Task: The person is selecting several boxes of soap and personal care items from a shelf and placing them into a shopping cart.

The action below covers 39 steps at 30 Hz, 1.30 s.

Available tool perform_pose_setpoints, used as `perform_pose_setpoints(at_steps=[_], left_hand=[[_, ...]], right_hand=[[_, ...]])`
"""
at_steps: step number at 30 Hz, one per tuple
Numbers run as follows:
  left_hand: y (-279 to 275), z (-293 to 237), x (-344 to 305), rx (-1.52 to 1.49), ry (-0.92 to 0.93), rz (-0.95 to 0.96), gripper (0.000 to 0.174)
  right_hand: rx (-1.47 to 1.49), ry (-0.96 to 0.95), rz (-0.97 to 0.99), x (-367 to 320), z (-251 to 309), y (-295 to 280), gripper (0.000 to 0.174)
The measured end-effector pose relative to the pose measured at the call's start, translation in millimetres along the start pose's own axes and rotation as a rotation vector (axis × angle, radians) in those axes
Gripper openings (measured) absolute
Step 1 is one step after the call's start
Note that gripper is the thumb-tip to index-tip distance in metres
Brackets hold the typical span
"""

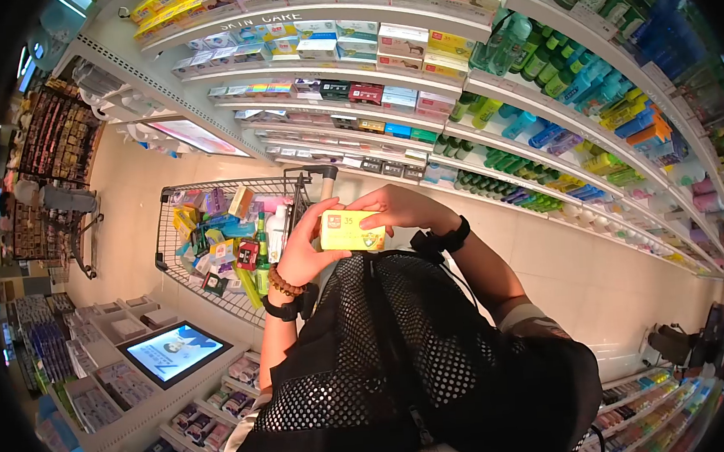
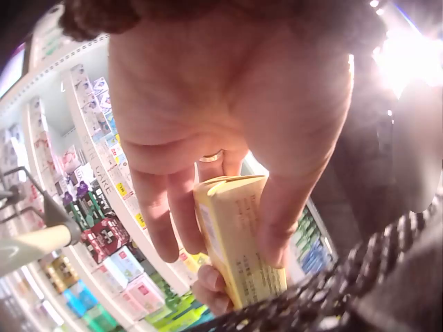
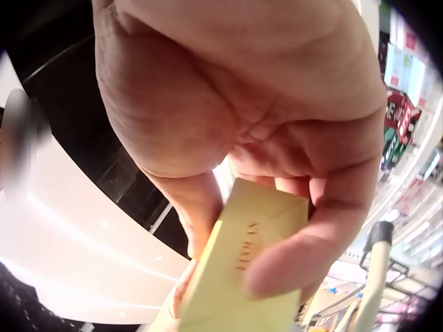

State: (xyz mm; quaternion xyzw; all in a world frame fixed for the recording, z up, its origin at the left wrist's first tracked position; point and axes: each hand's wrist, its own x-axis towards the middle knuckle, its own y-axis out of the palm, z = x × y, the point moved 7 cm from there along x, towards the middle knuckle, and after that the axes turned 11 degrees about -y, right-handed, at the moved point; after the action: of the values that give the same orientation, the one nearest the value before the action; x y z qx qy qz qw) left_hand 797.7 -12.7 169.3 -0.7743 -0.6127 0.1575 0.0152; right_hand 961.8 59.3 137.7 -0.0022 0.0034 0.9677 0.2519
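A small yellow box [image 1: 351, 231] is held in front of the chest by both hands. My left hand [image 1: 306, 245] grips its left end with thumb and fingers; in the left wrist view the yellow box [image 2: 239, 242] sits between the thumb and curled fingers of that left hand [image 2: 214, 159]. My right hand [image 1: 400, 207] curls over the box's top right end; the right wrist view shows the box [image 3: 242, 270] pinched between thumb and fingers of the right hand [image 3: 277, 207]. A bead bracelet [image 1: 283, 283] circles the left wrist.
A wire shopping cart [image 1: 230, 235] full of packaged goods stands just ahead, its handle [image 1: 318, 173] close to the hands. Shelves of boxed skin care [image 1: 351, 67] and bottles [image 1: 572, 102] run along the right. A display screen [image 1: 172, 351] sits lower left.
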Motion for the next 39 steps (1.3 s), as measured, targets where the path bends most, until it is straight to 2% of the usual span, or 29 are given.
perform_pose_setpoints(at_steps=[1,3,5,6,7,9,11,13,14,16,19,20,23,24,25,27,28,29,30,31,34,37,39], left_hand=[[0,-6,1,0.192,0.011,-0.104,0.096],[-4,6,0,0.303,-0.02,-0.143,0.096],[-23,53,0,0.57,0.001,-0.317,0.094],[-29,75,-2,0.455,-0.117,-0.262,0.092],[-32,80,-7,0.452,-0.118,-0.262,0.092],[-37,96,-14,0.393,-0.251,-0.256,0.092],[-40,102,-20,0.369,-0.264,-0.266,0.085],[-46,108,-23,0.63,-0.118,-0.337,0.083],[-47,108,-24,0.626,-0.121,-0.338,0.083],[-57,121,-28,0.48,-0.301,-0.363,0.078],[-70,107,-37,0.529,-0.235,-0.46,0.075],[-73,106,-42,0.664,-0.205,-0.522,0.072],[-96,124,-53,0.7,-0.222,-0.549,0.074],[-107,140,-56,0.6,-0.263,-0.56,0.072],[-118,149,-60,0.675,-0.23,-0.598,0.07],[-149,177,-79,0.714,-0.32,-0.656,0.065],[-161,173,-83,0.643,-0.256,-0.709,0.055],[-181,191,-87,0.61,-0.288,-0.754,0.043],[-201,203,-97,0.681,-0.435,-0.823,0.038],[-218,214,-109,0.749,-0.584,-0.888,0.034],[-276,287,-120,0.655,-0.812,-1.032,0.027],[-307,304,-87,0.789,-0.798,-0.943,0.031],[-321,303,-40,0.881,-0.544,-0.877,0.046]], right_hand=[[-0.008,0.0,-0.008,-5,-4,-7,0.046],[-0.288,-0.116,-0.366,-19,3,-51,0.046],[-0.876,-0.306,-0.747,-43,28,-100,0.04],[-1.038,-0.327,-0.87,-50,39,-121,0.039],[-1.201,-0.348,-0.994,-56,50,-141,0.039],[-1.349,-0.393,-1.079,-64,67,-176,0.039],[-1.452,-0.393,-1.067,-62,76,-201,0.041],[-1.556,-0.393,-1.052,-55,82,-215,0.042],[-1.596,-0.387,-1.047,-50,83,-219,0.044],[-1.636,-0.383,-1.035,-38,84,-230,0.046],[-1.644,-0.361,-1.024,-23,80,-242,0.048],[-1.675,-0.323,-1.02,-20,80,-245,0.047],[-1.693,-0.25,-0.984,-7,77,-249,0.045],[-1.738,-0.225,-0.952,-4,73,-252,0.044],[-1.784,-0.201,-0.92,-2,71,-255,0.043],[-1.867,-0.137,-0.873,6,66,-255,0.042],[-1.846,-0.103,-0.893,4,68,-255,0.043],[-1.821,-0.063,-0.912,2,69,-253,0.044],[-1.836,-0.067,-0.913,3,66,-251,0.046],[-1.851,-0.072,-0.915,7,60,-249,0.047],[-1.859,-0.045,-0.945,10,54,-250,0.047],[-1.876,-0.07,-0.98,17,52,-248,0.048],[-1.883,-0.057,-1.003,22,50,-248,0.048]])
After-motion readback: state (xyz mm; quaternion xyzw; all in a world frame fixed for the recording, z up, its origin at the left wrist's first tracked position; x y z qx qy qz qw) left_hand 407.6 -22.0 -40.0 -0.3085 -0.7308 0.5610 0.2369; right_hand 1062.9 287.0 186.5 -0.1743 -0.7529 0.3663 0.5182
